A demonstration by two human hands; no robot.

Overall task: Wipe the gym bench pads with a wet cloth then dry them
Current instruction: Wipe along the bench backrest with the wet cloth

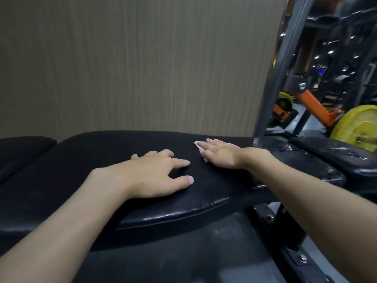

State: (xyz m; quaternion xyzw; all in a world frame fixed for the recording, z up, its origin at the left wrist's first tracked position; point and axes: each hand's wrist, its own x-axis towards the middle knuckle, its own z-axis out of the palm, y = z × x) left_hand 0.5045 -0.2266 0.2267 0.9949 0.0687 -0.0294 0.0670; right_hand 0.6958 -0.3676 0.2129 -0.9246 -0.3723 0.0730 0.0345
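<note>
A long black bench pad (pixel 98 152) runs across the middle of the view, its near edge shiny and slightly torn. My right hand (pixel 221 155) lies flat, palm down, on a small white cloth (pixel 199 147) pressed onto the pad's far right part; only the cloth's edges show around the fingers. Spread open and holding nothing, my left hand (pixel 157 173) rests on the pad just left of it. A second black pad (pixel 22 149) sits at the far left, apart from the first by a gap.
A beige wall (pixel 132 64) stands right behind the bench. To the right are a grey steel upright (pixel 285 58), an orange frame arm (pixel 318 107), yellow weight plates (pixel 359 127), and a wet-looking black pad (pixel 318 156). Dark floor lies below.
</note>
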